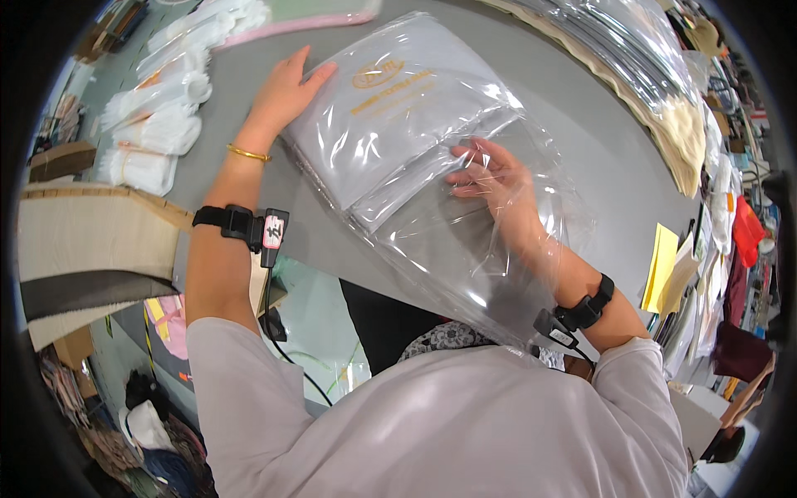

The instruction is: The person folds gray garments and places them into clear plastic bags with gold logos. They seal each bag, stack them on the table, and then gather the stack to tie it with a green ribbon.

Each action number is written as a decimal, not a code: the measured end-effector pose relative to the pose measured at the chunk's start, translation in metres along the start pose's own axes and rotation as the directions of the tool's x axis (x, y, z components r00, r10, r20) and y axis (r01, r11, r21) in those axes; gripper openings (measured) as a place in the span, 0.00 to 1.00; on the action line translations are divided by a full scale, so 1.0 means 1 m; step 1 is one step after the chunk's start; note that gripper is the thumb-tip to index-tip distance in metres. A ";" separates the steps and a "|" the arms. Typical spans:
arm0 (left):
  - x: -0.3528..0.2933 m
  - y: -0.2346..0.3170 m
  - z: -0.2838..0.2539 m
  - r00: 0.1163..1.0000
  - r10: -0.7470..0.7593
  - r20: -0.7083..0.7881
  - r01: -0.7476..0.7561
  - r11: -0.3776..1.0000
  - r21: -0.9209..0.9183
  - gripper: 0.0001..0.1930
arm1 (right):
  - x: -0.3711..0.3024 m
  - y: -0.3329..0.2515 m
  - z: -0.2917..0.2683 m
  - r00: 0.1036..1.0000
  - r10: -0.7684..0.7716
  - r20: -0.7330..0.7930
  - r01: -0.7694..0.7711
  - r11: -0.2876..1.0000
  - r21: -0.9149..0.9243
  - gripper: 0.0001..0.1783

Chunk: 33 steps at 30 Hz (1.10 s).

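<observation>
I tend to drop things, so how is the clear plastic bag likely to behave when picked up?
The clear plastic bag is probably floppy: its loose part is creased and rumpled. It may be slippery, judging by its smooth, glossy highlights. The end around the folded grey bundle likely weighs more, so it could hang unevenly.

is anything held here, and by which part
Can't tell: the left hand is at the upper left edge of the clear plastic bag, the right hand at its loose near end; neither shows a clear grip.
</observation>
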State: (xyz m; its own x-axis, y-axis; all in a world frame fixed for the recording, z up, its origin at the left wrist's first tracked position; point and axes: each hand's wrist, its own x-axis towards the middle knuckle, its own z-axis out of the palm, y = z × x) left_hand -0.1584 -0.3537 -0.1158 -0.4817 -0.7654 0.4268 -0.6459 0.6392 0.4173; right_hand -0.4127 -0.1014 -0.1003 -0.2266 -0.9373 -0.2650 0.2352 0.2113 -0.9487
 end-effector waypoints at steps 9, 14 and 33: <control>0.036 0.000 -0.003 0.885 -0.090 0.456 0.346 0.782 -0.518 0.21 | 0.041 -0.017 0.017 0.925 0.373 -0.078 -0.371 0.928 0.045 0.28; 0.017 -0.006 0.025 0.984 -0.136 0.119 0.167 0.934 -0.316 0.15 | 0.044 -0.016 0.021 0.931 0.363 -0.050 -0.360 0.931 0.055 0.16; -0.217 0.283 -0.024 0.319 0.911 0.260 -0.926 0.359 -0.119 0.26 | 0.021 0.002 0.024 0.512 -0.289 0.809 0.728 -0.353 -0.587 0.30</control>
State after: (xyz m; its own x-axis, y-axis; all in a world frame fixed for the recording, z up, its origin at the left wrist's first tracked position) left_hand -0.2222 -0.0050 -0.0707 -0.8965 0.3185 0.3079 0.2847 0.9467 -0.1504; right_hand -0.3942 -0.1270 -0.1036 0.5804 -0.7655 0.2777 -0.8032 -0.5944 0.0402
